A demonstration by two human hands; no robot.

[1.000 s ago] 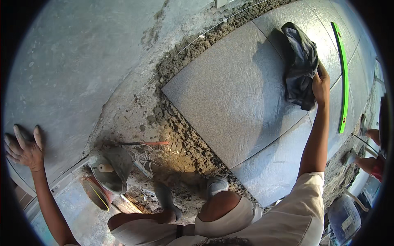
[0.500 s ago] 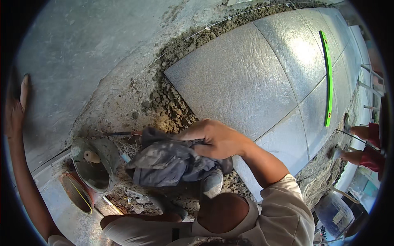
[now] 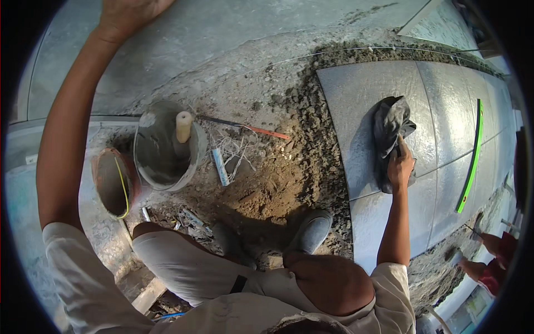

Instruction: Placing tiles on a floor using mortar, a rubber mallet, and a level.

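My right hand (image 3: pixel 400 166) grips a dark, crumpled cloth (image 3: pixel 392 125) on the grey tiles (image 3: pixel 423 111). My left hand (image 3: pixel 130 16) reaches to the concrete slab (image 3: pixel 222 22) at the top left, its fingers cut off by the picture's edge. Right of the cloth, a bright green spirit level (image 3: pixel 470 156) lies on the tiles. Along the tiles' left edge runs rough, damp mortar (image 3: pixel 311 111), with bare dirt beside it between the tiles and my boots (image 3: pixel 311 231).
On my left stand a grey bucket (image 3: pixel 167 178) with a pale cylindrical handle inside and a reddish bucket (image 3: pixel 97 183). An orange-and-black tool (image 3: pixel 270 133), tangled string and debris lie nearby. A thin line stretches along the slab. A co-worker's legs (image 3: pixel 489 261) are at far right.
My right hand took the cloth from the tiles toward my knees, and it is back on the tiles. My left hand moved up the frame. My view has shifted, bringing the buckets higher.
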